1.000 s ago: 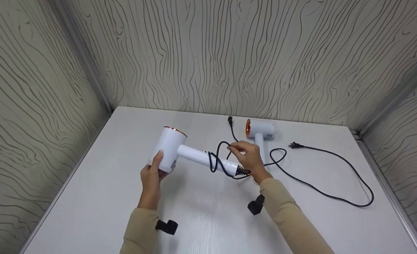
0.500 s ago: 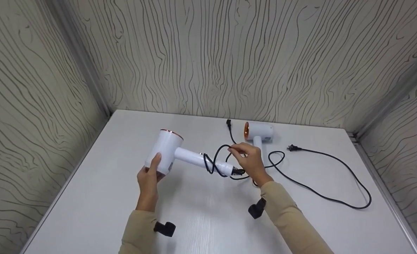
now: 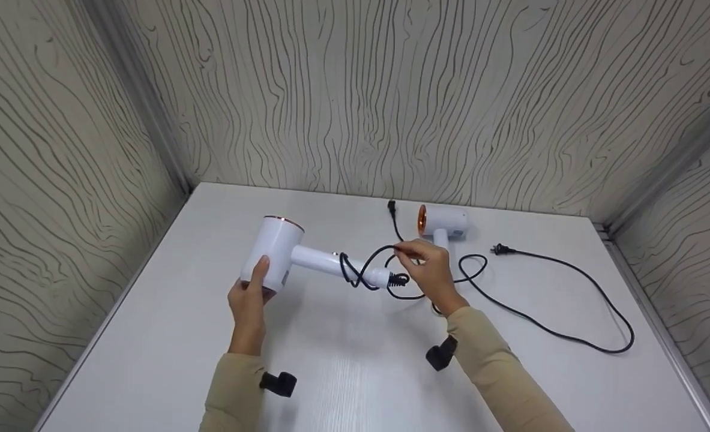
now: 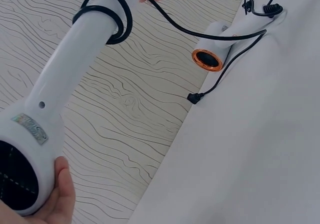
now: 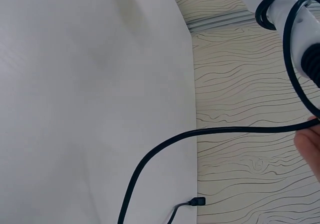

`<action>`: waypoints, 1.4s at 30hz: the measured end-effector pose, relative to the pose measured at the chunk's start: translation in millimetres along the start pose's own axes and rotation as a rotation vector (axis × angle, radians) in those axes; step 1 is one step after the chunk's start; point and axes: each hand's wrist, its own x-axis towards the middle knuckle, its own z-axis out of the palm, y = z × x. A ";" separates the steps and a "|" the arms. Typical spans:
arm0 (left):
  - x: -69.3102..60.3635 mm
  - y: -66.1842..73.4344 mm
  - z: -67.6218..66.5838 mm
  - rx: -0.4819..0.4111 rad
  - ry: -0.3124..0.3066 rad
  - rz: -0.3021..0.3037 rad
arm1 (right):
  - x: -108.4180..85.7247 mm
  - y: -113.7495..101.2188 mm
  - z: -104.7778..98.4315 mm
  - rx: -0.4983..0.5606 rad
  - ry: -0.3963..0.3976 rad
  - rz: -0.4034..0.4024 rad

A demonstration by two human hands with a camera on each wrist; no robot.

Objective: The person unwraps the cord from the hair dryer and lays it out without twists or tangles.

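Observation:
A white hair dryer (image 3: pixel 273 246) with a copper rim is held above the table, its handle (image 3: pixel 315 260) reaching to the right. My left hand (image 3: pixel 249 306) grips the dryer's body from below, thumb along its side. In the left wrist view, fingers curl round the body's rear end (image 4: pixel 42 169). The black cord (image 3: pixel 367 264) loops round the handle near its ribbed cord sleeve (image 3: pixel 398 279). My right hand (image 3: pixel 430 271) pinches this cord between thumb and fingertips, just right of the handle. Only part of that hand shows in the right wrist view.
A second white hair dryer (image 3: pixel 448 220) lies at the back of the white table (image 3: pixel 168 312). One plug (image 3: pixel 392 206) lies near the back edge. Another plug (image 3: pixel 501 249) and its long cord (image 3: pixel 571 339) spread over the right side. Patterned walls (image 3: pixel 355 96) enclose the table.
My left hand and the held hair dryer have shifted slightly left. The handle has tipped nearer to level. My right hand keeps its pinch on the cord, a wider loop now standing off the handle.

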 end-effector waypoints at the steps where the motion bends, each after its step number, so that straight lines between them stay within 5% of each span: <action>1: 0.6 -0.1 -0.2 -0.004 0.002 -0.001 | -0.5 -0.6 -0.5 -0.003 0.008 0.000; 19: 2.3 0.2 -4.9 -0.073 0.042 0.001 | -16.2 3.3 4.8 0.048 0.148 -0.083; 29: 0.6 3.7 -5.6 -0.150 0.090 0.009 | -29.2 10.8 13.9 0.049 0.160 -0.075; 42: -4.2 12.0 -0.7 -0.143 0.042 0.027 | -44.9 23.0 24.7 -0.013 0.156 -0.018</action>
